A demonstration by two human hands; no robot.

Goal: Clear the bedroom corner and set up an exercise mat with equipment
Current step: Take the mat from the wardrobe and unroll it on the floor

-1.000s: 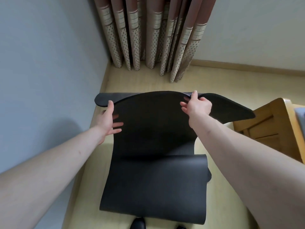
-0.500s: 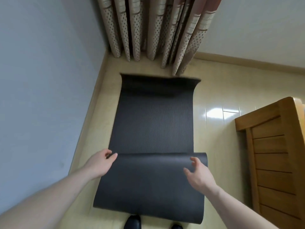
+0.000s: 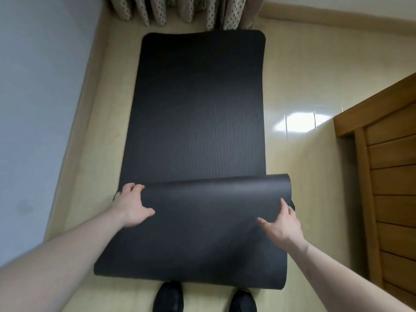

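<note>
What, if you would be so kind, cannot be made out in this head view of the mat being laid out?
- Floor under the mat: covered by it.
- Left hand fingertips: curled behind the folded-over flap.
- Right hand grip: whether it pinches or only presses is unclear.
- Curtain: top cut off by the frame.
- Shoes: cut off at the bottom edge.
- Wooden furniture: cut off at the right edge.

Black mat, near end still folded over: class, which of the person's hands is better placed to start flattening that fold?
Left, probably. The left hand already grips the mat at the fold's edge; the right hand only rests flat on it.
</note>
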